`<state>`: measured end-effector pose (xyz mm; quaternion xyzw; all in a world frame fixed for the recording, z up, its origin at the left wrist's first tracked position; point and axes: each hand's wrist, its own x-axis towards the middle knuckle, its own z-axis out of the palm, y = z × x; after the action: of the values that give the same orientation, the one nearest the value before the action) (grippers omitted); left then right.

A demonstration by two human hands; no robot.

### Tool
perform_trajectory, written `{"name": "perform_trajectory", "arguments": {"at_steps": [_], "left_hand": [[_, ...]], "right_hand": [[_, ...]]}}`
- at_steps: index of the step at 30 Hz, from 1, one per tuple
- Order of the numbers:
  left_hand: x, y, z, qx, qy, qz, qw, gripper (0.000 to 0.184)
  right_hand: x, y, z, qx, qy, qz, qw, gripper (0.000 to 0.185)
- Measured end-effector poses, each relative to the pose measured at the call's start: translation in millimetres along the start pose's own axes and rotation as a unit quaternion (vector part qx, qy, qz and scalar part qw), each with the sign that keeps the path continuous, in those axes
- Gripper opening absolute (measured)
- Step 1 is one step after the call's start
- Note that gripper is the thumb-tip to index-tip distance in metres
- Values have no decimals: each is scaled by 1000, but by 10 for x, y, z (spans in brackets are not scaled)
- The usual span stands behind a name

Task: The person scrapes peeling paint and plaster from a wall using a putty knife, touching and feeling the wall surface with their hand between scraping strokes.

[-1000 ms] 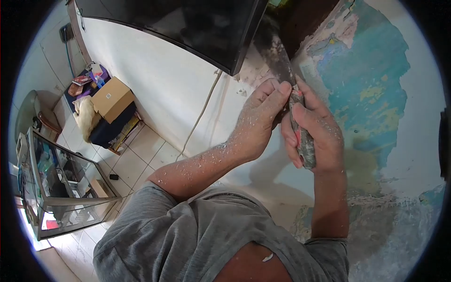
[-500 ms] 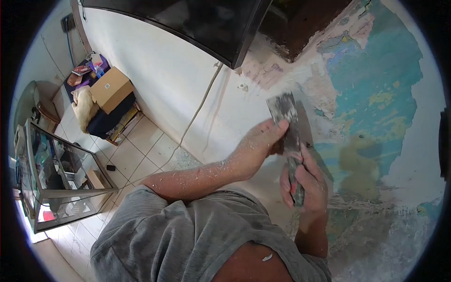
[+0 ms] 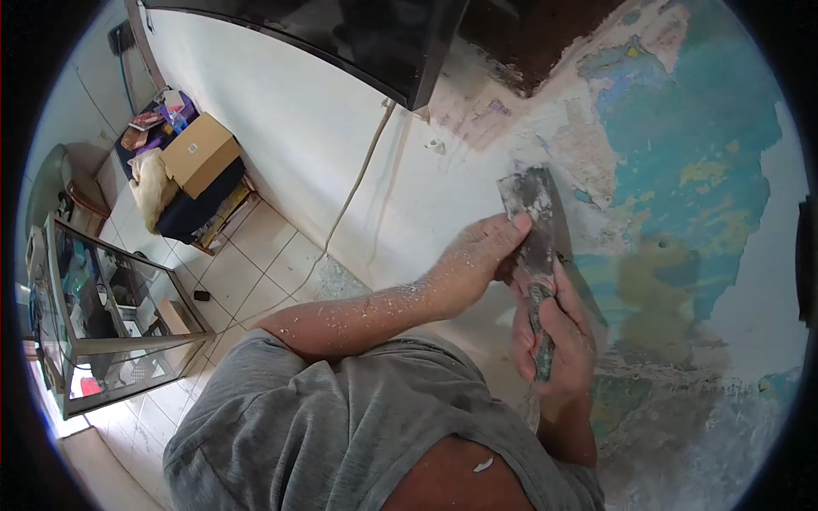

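Observation:
A dusty scraper [image 3: 535, 223] with a wide metal blade is held up close to the peeling wall [image 3: 682, 170]. My right hand [image 3: 562, 332] is wrapped round its worn handle, with the blade pointing away from me. My left hand [image 3: 486, 255] pinches the blade's left edge, thumb on the face and fingers partly hidden behind. White flecks cover my left forearm. The wall shows turquoise paint, bare plaster and white patches.
A black screen [image 3: 341, 38] juts out at the top, beside a dark brown recess [image 3: 545, 34]. A cable [image 3: 362, 179] runs down the white wall. At the left are a cardboard box [image 3: 200, 153], a pale cat [image 3: 152, 192] and a glass cabinet [image 3: 128, 345].
Both hands and the scraper have come down from near the screen's corner. My left hand has gone from the handle's top to the blade, and the view has shifted slightly.

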<state>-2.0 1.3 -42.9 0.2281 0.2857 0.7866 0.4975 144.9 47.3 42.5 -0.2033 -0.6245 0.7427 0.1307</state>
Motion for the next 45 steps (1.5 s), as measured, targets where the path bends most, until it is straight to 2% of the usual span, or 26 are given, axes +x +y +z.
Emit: {"name": "perform_trajectory", "arguments": {"at_steps": [4, 9, 11, 13, 17, 20, 21, 23, 25, 29, 31, 32, 34, 36, 38, 40, 41, 44, 45], "left_hand": [[50, 143, -46, -1, -13, 33, 999, 53], [-5, 30, 3, -21, -43, -17, 999, 52], [38, 36, 15, -46, -48, 1, 998, 51], [51, 55, -39, -43, -36, 22, 998, 50], [0, 94, -7, -65, -71, -1, 995, 49], [30, 19, 48, -45, -52, -15, 998, 48], [57, 29, 53, -72, -45, 21, 996, 48], [61, 126, -97, -37, -41, 39, 998, 47], [33, 228, -107, -21, -31, 50, 998, 47], [-27, 318, -71, 72, -15, 105, 992, 46], [-38, 339, -63, 119, -8, 128, 985, 45], [-68, 331, -59, 138, 2, 125, 983, 44], [-126, 303, -90, 159, 9, 120, 980, 43], [-144, 242, -184, 168, 15, 74, 983, 43], [-139, 195, -193, 151, 9, 82, 985, 46], [-175, 146, -215, 137, 1, 82, 987, 49], [-169, 133, -230, 138, -2, 79, 987, 50], [-173, 148, -239, 137, 3, 76, 988, 50], [-192, 144, -250, 137, 14, 69, 988, 50]], "right_hand": [[197, -20, 55, 30, 10, 12, 999, 56], [10, -56, 78, 45, 17, 14, 999, 56], [20, -104, 76, 52, 27, 16, 998, 55], [98, -189, 117, -3, 4, 30, 1000, 55], [39, -180, 129, 9, 19, 29, 999, 55], [19, -193, 72, 60, -8, 19, 998, 54], [95, -198, 98, 25, -5, 22, 999, 53], [196, -162, 81, -9, -1, 21, 1000, 52], [320, -52, 29, -169, -29, -60, 983, 50], [355, -110, 6, -276, -19, -95, 956, 46], [445, -116, -47, -310, 19, -213, 926, 41], [477, -122, -37, -310, 18, -212, 927, 41], [523, -130, -7, -332, 5, -98, 938, 39], [479, -87, 9, -325, 19, -130, 936, 38], [493, -88, 44, -316, 32, -157, 935, 38], [532, -147, 113, -319, 52, -75, 943, 39], [536, -126, 110, -319, 54, -77, 943, 39], [608, -40, 57, -300, 11, -102, 948, 39], [636, -19, 32, -293, 14, -146, 945, 39]]}}
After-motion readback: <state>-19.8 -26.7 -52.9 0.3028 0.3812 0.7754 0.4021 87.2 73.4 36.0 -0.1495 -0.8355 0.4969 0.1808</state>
